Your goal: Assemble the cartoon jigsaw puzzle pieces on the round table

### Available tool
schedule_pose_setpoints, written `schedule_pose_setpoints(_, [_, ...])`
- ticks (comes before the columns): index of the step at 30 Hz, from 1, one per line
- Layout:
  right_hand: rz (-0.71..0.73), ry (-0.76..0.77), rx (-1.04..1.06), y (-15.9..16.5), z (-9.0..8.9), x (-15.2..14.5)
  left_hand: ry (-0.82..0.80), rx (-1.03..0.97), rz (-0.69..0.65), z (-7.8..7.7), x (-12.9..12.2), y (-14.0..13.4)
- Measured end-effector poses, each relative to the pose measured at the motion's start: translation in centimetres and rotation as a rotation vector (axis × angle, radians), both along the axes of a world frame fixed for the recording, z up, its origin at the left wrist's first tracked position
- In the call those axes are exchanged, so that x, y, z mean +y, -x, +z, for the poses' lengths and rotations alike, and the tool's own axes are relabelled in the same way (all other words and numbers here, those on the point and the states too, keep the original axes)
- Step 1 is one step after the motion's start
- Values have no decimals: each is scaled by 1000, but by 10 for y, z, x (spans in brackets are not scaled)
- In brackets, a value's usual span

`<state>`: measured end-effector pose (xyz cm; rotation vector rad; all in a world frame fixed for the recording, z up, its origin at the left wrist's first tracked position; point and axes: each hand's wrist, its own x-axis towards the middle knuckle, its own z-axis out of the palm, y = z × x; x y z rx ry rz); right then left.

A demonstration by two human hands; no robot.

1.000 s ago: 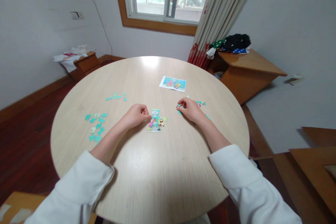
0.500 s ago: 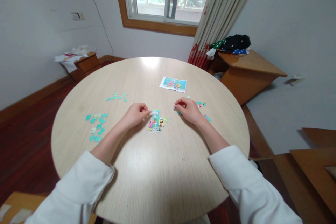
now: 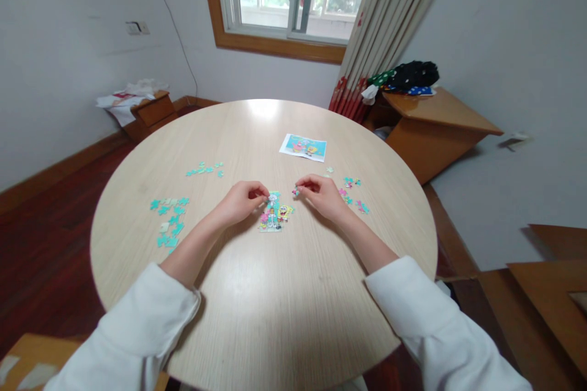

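Note:
A partly joined jigsaw puzzle [image 3: 272, 214] with cartoon figures lies flat on the round table [image 3: 275, 305]. My left hand [image 3: 245, 200] is closed in a pinch, its fingertips over the puzzle's upper left edge. Whether anything sits between those fingers is hidden. To the right of the puzzle, my right hand [image 3: 321, 194] pinches a small pink and teal puzzle piece [image 3: 296, 192] between thumb and fingers, apart from the joined part.
Loose teal pieces [image 3: 172, 229] lie at the left, with a smaller group [image 3: 205, 169] farther back. Several pink and teal pieces [image 3: 362, 206] rest beyond my right hand. A printed reference picture [image 3: 303, 147] lies behind the puzzle. A wooden cabinet [image 3: 435, 128] stands past the table.
My right hand has moved left with the puzzle piece, closer to the joined puzzle. My left fingertips have shifted slightly right, onto the puzzle's upper left edge.

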<state>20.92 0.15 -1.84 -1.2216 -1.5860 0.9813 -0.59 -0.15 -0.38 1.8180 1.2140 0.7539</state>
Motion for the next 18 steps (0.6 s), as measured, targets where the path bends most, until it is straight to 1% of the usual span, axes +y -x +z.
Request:
schedule_pose_setpoints(3, [33,42,64,4,0,-3,27,-55,-42,0,-2,-1])
schedule_pose_setpoints(7, [78,77,105,11,2,-8,114,-146,-116,4,-8,-5])
schedule_pose_setpoints(11, [120,108,145,17,4,-12,188,-196,-132,8,-14,-8])
schedule_pose_setpoints(14, [156,136,164,19,7,-15,200,-239,-152,7,-16,-10])
schedule_pose_setpoints(18, [196,166,186,21,9,-18,209,-246,-175,5,-16,-11])
